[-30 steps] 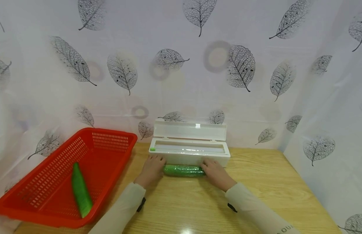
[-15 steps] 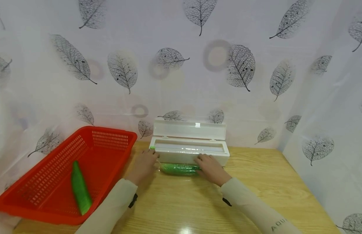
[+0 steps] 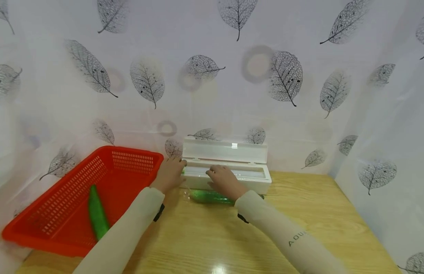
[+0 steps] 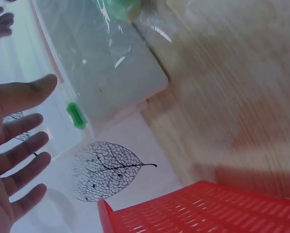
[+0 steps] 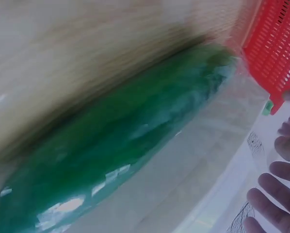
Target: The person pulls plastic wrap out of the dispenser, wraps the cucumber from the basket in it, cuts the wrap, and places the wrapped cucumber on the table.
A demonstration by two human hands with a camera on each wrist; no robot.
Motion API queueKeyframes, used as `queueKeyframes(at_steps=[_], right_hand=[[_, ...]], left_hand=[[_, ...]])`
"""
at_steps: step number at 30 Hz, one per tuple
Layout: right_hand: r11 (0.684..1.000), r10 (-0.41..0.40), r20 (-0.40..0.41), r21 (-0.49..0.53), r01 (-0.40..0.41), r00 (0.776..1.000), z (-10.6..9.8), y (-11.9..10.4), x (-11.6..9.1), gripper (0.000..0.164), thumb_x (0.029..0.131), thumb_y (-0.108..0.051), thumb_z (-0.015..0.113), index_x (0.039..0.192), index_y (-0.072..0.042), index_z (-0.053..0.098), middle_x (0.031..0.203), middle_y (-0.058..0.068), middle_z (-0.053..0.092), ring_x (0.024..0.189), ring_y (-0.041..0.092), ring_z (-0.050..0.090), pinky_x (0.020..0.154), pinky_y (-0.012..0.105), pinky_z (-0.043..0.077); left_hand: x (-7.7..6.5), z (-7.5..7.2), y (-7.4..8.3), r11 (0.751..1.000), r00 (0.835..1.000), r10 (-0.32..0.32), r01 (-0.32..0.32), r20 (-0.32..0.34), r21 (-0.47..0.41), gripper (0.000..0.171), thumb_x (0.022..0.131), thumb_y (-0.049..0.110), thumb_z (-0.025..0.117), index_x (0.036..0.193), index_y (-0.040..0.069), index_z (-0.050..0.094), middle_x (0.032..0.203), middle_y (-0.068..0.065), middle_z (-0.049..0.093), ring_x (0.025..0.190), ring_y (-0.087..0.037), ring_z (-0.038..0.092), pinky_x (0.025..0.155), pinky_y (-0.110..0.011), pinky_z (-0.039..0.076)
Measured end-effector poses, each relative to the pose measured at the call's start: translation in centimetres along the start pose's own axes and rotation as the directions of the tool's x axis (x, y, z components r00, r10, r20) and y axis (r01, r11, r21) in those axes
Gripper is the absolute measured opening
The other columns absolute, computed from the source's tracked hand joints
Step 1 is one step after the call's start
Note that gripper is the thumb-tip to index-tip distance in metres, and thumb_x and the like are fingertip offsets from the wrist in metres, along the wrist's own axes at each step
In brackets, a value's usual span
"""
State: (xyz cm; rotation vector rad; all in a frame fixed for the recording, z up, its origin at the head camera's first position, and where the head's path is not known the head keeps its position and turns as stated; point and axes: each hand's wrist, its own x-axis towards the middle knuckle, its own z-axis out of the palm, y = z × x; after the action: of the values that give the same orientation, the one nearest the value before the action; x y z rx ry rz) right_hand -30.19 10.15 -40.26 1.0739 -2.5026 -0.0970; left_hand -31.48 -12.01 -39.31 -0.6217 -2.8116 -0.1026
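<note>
A cucumber (image 3: 211,196) wrapped in clear cling film lies along the front of a white cling film dispenser (image 3: 263,186), whose lid (image 3: 225,151) stands up. Film stretches between the two in the right wrist view. My left hand (image 3: 168,176) is at the dispenser's left end, fingers spread and holding nothing. Close to its thumb in the left wrist view is a green slider (image 4: 76,115). Over the middle of the dispenser hovers my right hand (image 3: 227,182), its fingers (image 5: 276,191) extended and apart. The right forearm hides part of the cucumber's right end.
A red plastic basket (image 3: 129,154) stands on the left, close beside my left arm. Inside it lies another cucumber (image 3: 98,213). The wooden table (image 3: 318,220) extends right and forward of the dispenser, with a leaf-patterned sheet (image 3: 205,102) hanging behind.
Both hands have let go of the wrapped cucumber's ends. The left hand moved up to the dispenser's left end; the right hand moved up and left, over the dispenser.
</note>
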Motion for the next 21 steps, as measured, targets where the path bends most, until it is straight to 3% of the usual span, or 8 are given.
queueKeyframes(at_steps=[4,11,16,21], right_hand=[[0.998,-0.031,-0.045,-0.050,0.029,0.998,1.0,-1.0,2.2,0.030,0.085,-0.029,0.068,0.108,-0.011,0.064,0.101,0.003,0.065,0.091,0.016,0.062,0.078,0.030,0.052],[1.000,-0.021,-0.085,-0.021,0.019,0.996,2.9,-2.2,5.1,0.022,0.086,-0.029,0.067,0.104,-0.016,0.066,0.095,-0.001,0.064,0.088,0.014,0.063,0.079,0.030,0.052],[1.000,-0.017,-0.090,-0.025,0.015,0.996,3.8,-2.6,6.5,0.026,0.087,-0.030,0.065,0.110,-0.018,0.067,0.090,-0.002,0.065,0.079,0.012,0.063,0.077,0.029,0.053],[1.000,-0.003,-0.097,0.006,0.004,0.995,4.2,-3.1,7.5,0.025,0.084,-0.032,0.067,0.106,-0.020,0.070,0.093,-0.002,0.069,0.080,0.012,0.065,0.077,0.032,0.054]], left_hand=[[1.0,0.7,-1.0,1.000,1.000,0.011,-0.011,0.014,-0.026,0.044,0.071,0.029,0.081,0.105,0.008,0.062,0.105,-0.010,0.063,0.099,-0.028,0.057,0.087,-0.044,0.047],[1.5,2.6,-2.7,0.998,0.998,0.031,-0.029,0.045,-0.050,0.037,0.069,0.032,0.080,0.099,0.014,0.066,0.099,-0.006,0.062,0.091,-0.025,0.058,0.081,-0.042,0.047],[1.5,3.0,-3.0,0.997,0.997,0.024,-0.019,0.067,-0.076,0.038,0.071,0.034,0.079,0.102,0.015,0.066,0.103,-0.005,0.062,0.098,-0.025,0.057,0.084,-0.043,0.047],[1.7,2.8,-2.8,0.996,0.999,0.032,-0.029,0.037,-0.084,0.042,0.073,0.036,0.078,0.108,0.015,0.067,0.102,-0.004,0.064,0.096,-0.024,0.057,0.081,-0.042,0.046]])
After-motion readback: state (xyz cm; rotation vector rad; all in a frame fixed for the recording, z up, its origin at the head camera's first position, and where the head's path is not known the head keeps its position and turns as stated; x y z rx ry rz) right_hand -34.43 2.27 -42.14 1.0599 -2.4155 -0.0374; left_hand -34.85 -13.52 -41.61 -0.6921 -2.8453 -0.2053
